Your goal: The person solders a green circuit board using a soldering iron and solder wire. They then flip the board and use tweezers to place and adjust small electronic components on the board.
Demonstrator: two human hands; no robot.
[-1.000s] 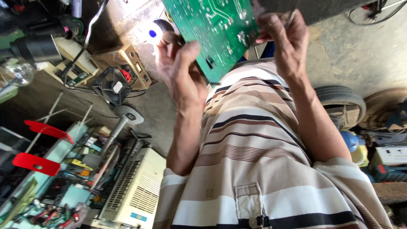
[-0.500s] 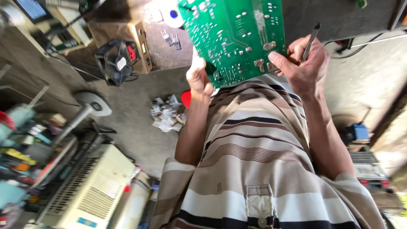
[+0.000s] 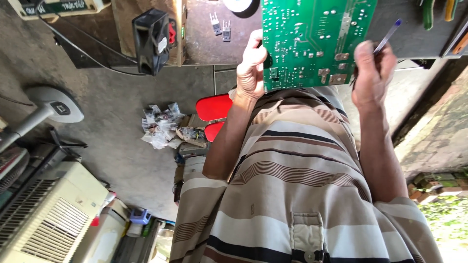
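Both hands (image 3: 312, 70) hold a green circuit board (image 3: 314, 41).

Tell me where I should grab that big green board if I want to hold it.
Probably by its bare side edges, coming in from the sides. The green board is thin and flat, and its face is dotted with little metal parts, so fingers are best kept off it. The left hand already pinches one edge that way, while the right hand, holding a thin stick, steadies the other.
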